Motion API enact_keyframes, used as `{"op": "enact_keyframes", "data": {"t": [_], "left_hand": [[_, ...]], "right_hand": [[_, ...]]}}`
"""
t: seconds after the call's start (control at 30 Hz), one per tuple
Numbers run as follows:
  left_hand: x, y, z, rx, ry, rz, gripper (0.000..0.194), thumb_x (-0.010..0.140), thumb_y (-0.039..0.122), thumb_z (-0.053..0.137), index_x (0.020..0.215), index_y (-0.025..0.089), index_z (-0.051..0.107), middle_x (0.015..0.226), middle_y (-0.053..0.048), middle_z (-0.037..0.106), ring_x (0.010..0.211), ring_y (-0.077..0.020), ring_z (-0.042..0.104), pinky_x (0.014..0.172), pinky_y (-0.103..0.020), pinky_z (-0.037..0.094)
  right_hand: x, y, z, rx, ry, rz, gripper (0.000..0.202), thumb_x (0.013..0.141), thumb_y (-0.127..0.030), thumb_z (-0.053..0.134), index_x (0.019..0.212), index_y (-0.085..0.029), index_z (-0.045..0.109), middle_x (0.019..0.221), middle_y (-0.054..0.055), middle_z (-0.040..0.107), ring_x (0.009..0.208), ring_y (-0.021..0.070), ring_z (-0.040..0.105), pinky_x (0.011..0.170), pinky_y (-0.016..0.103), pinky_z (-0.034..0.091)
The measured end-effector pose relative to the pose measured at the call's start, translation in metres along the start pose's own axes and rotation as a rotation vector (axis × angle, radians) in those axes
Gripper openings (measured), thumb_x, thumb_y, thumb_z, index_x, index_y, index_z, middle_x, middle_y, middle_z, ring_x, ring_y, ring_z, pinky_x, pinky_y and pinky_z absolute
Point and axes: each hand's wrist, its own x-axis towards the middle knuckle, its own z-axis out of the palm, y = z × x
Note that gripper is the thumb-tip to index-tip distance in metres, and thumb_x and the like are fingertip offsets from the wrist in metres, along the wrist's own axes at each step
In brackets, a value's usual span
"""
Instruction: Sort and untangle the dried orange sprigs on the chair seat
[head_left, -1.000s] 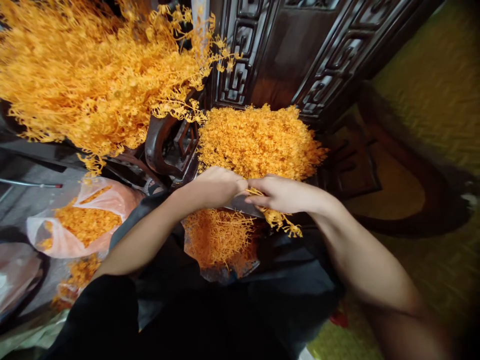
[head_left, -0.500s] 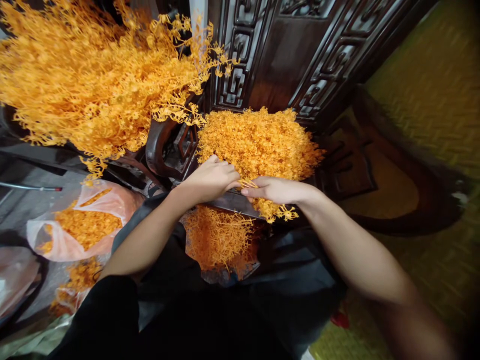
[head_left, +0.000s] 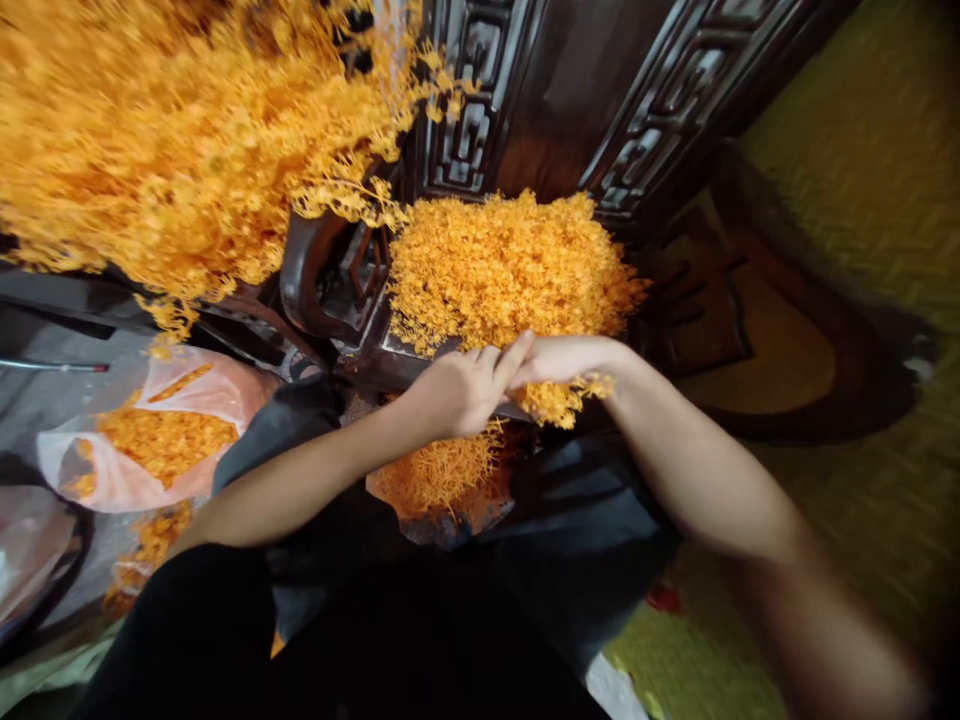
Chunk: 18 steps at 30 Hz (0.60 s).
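My right hand (head_left: 562,358) is closed on a small bunch of orange flower sprigs (head_left: 559,402), whose flowering ends hang out below the palm. Pressed against its fingertips is my left hand (head_left: 469,388), curled round the stem end of the same bunch, its index finger laid over my right fingers. The stems between the hands are hidden. Just beyond them, a dense heap of orange flower sprigs (head_left: 510,270) rests on a dark wooden seat (head_left: 405,348). Below my hands, an open plastic bag (head_left: 480,510) between my legs holds thin orange stems (head_left: 435,470).
A large mass of long orange flower branches (head_left: 172,140) fills the upper left, over a curved wooden armrest (head_left: 304,270). A pinkish plastic bag (head_left: 255,385) with orange bits stands at the left. Carved dark wood panels (head_left: 559,90) rise behind; a woven mat (head_left: 847,560) lies right.
My left hand has moved right and slightly down, from beside the stems to meet my right fingers. The stems that showed between the hands are now covered. The view has shifted slightly.
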Motion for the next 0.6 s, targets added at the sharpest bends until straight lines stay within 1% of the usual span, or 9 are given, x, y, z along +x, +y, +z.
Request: {"op": "enact_keyframes", "data": {"t": [0.1, 0.17, 0.23, 0.27, 0.33, 0.4, 0.43, 0.5, 0.6], "left_hand": [[0.002, -0.004, -0.004, -0.004, -0.088, 0.006, 0.062, 0.101, 0.019, 0.031, 0.16, -0.001, 0.029, 0.091, -0.017, 0.07, 0.073, -0.023, 0.066, 0.064, -0.036, 0.047], [0.004, -0.008, -0.009, -0.002, -0.137, 0.018, 0.059, 0.1, 0.014, 0.03, 0.157, 0.001, 0.037, 0.077, -0.012, 0.068, 0.063, -0.0205, 0.063, 0.06, -0.035, 0.044], [0.005, -0.011, -0.014, 0.017, -0.159, 0.02, 0.055, 0.099, 0.013, 0.032, 0.15, 0.002, 0.048, 0.07, -0.01, 0.066, 0.06, -0.0196, 0.062, 0.058, -0.034, 0.042], [0.006, -0.012, -0.016, 0.028, -0.163, 0.015, 0.051, 0.099, 0.013, 0.033, 0.144, 0.002, 0.055, 0.069, -0.01, 0.065, 0.059, -0.0195, 0.062, 0.058, -0.034, 0.041], [0.005, -0.013, -0.017, 0.045, -0.166, 0.0, 0.042, 0.099, 0.013, 0.035, 0.126, 0.005, 0.066, 0.069, -0.011, 0.065, 0.058, -0.0191, 0.062, 0.057, -0.033, 0.04], [0.005, -0.013, -0.014, 0.041, -0.166, -0.021, 0.037, 0.099, 0.012, 0.035, 0.108, 0.008, 0.07, 0.07, -0.011, 0.066, 0.057, -0.0182, 0.061, 0.057, -0.033, 0.04], [0.005, -0.012, -0.012, 0.032, -0.162, -0.032, 0.035, 0.099, 0.011, 0.035, 0.103, 0.009, 0.07, 0.07, -0.011, 0.067, 0.056, -0.0178, 0.06, 0.058, -0.033, 0.04], [0.007, -0.011, -0.007, 0.01, -0.149, -0.053, 0.033, 0.098, 0.012, 0.037, 0.098, 0.009, 0.07, 0.07, -0.011, 0.067, 0.055, -0.0174, 0.059, 0.058, -0.033, 0.04], [0.011, -0.009, -0.002, -0.021, -0.127, -0.061, 0.032, 0.096, 0.011, 0.038, 0.096, 0.009, 0.07, 0.069, -0.012, 0.068, 0.055, -0.0175, 0.059, 0.059, -0.033, 0.041]], "right_hand": [[-0.007, -0.007, -0.008, 0.069, -0.167, 0.06, 0.027, 0.08, -0.044, 0.073, 0.084, -0.019, 0.081, 0.081, 0.002, 0.075, 0.078, 0.0183, 0.065, 0.074, 0.029, 0.053], [-0.011, -0.011, -0.011, 0.114, -0.206, 0.033, 0.033, 0.079, -0.049, 0.075, 0.093, -0.019, 0.082, 0.089, 0.002, 0.077, 0.085, 0.0187, 0.068, 0.079, 0.029, 0.052], [-0.013, -0.013, -0.013, 0.17, -0.224, -0.031, 0.039, 0.08, -0.05, 0.075, 0.105, -0.021, 0.081, 0.098, 0.002, 0.077, 0.091, 0.0179, 0.068, 0.082, 0.028, 0.051], [-0.013, -0.013, -0.013, 0.19, -0.23, -0.052, 0.04, 0.081, -0.05, 0.074, 0.108, -0.021, 0.08, 0.099, 0.002, 0.077, 0.092, 0.0172, 0.067, 0.082, 0.027, 0.05], [-0.013, -0.009, -0.012, 0.19, -0.234, -0.038, 0.039, 0.083, -0.053, 0.072, 0.102, -0.02, 0.08, 0.092, 0.001, 0.074, 0.087, 0.0154, 0.064, 0.078, 0.026, 0.049], [-0.012, -0.003, -0.012, 0.166, -0.232, 0.021, 0.04, 0.083, -0.057, 0.071, 0.089, -0.018, 0.078, 0.078, -0.001, 0.069, 0.075, 0.0133, 0.059, 0.07, 0.026, 0.046], [-0.011, 0.0, -0.012, 0.159, -0.233, 0.045, 0.042, 0.082, -0.058, 0.071, 0.084, -0.017, 0.077, 0.073, -0.001, 0.065, 0.071, 0.0124, 0.056, 0.067, 0.026, 0.045], [-0.01, 0.005, -0.013, 0.166, -0.237, 0.063, 0.043, 0.081, -0.059, 0.072, 0.081, -0.017, 0.076, 0.07, -0.002, 0.062, 0.068, 0.0115, 0.052, 0.064, 0.026, 0.043], [-0.011, 0.008, -0.015, 0.19, -0.247, 0.077, 0.043, 0.08, -0.06, 0.072, 0.082, -0.017, 0.075, 0.071, -0.002, 0.062, 0.069, 0.0117, 0.052, 0.065, 0.026, 0.043]]}}
